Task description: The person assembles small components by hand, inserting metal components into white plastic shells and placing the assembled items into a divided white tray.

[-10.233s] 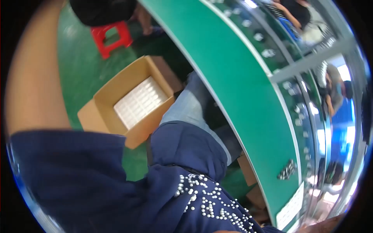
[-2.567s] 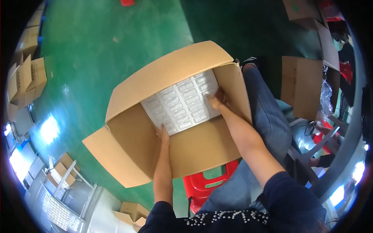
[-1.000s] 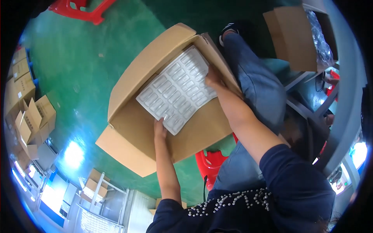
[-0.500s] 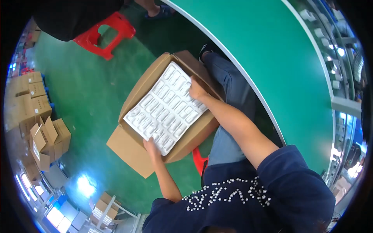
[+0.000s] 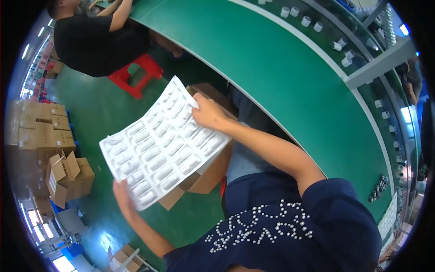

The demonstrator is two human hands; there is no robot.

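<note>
Both my hands hold a white moulded plastic tray (image 5: 156,139) with rows of elongated pockets. It is tilted and slightly bowed, above an open cardboard box (image 5: 210,174) that it mostly hides. My left hand (image 5: 123,196), a little blurred, grips the tray's near left edge. At the opposite edge, my right hand (image 5: 208,111) is closed on the rim, with the thumb over the top face. I cannot tell whether anything lies in the pockets. The inside of the box is mostly hidden.
A green table (image 5: 267,59) curves along the right, with small white parts (image 5: 306,21) on a line beyond it. At the far left, a person in black (image 5: 90,43) sits on a red stool (image 5: 136,75). Cardboard boxes (image 5: 38,129) are stacked at the left.
The tray has come up out of the box and toward the left, tilting as it rose. My left hand has moved left with it, and the head view has shifted.
</note>
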